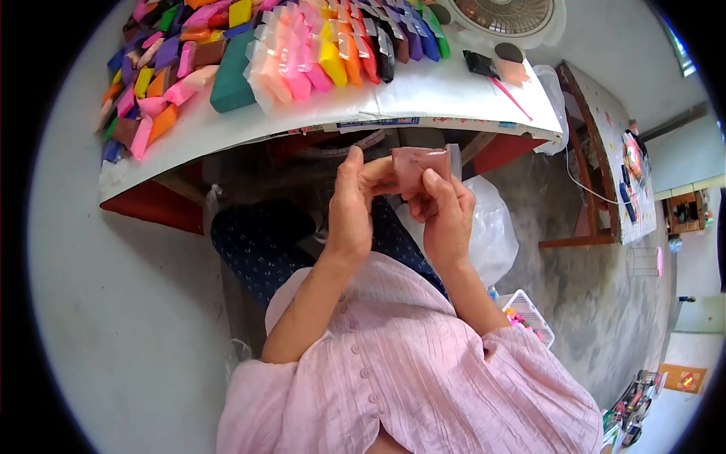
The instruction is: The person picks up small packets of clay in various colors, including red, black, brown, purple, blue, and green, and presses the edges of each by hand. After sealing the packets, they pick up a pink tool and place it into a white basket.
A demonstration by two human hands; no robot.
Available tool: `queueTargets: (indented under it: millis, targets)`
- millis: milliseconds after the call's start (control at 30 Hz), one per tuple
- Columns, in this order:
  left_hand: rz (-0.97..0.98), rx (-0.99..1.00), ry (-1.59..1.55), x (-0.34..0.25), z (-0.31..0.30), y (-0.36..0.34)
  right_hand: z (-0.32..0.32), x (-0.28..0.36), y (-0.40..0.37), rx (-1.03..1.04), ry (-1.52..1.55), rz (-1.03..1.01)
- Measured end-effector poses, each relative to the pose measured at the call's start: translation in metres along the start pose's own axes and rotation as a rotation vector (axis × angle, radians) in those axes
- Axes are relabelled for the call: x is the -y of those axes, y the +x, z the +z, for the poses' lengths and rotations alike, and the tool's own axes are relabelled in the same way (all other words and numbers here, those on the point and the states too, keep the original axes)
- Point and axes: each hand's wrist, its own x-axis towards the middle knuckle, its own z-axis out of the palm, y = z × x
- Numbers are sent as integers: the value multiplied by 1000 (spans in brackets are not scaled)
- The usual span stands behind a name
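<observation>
A small clear packet with reddish-brown contents is held up between my hands, just below the table's front edge. My right hand pinches its right part, with the thumb on the front face. The fingers of my left hand reach the packet's left end, and its thumb points up, away from the packet. A clear strip of the packet sticks up at the right. Part of my left fingers is hidden behind the packet.
The white table bears rows of colored packets, a pile of colored blocks and a dark green block. A fan stands behind. A white plastic bag and a basket are at the right.
</observation>
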Motion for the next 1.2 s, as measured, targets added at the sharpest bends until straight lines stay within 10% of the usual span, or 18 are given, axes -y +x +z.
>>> queueTargets:
  millis: [100,967,1200]
  targets:
    - [200,24,507,-8,-7,-9,-2,3,3,-6,3,0]
    - [33,89,238,-5,-13,-3,-19,19,21,288,-229,-80]
    - [2,-35,112,17,-12,-6,-11,22,28,165,-567,-373]
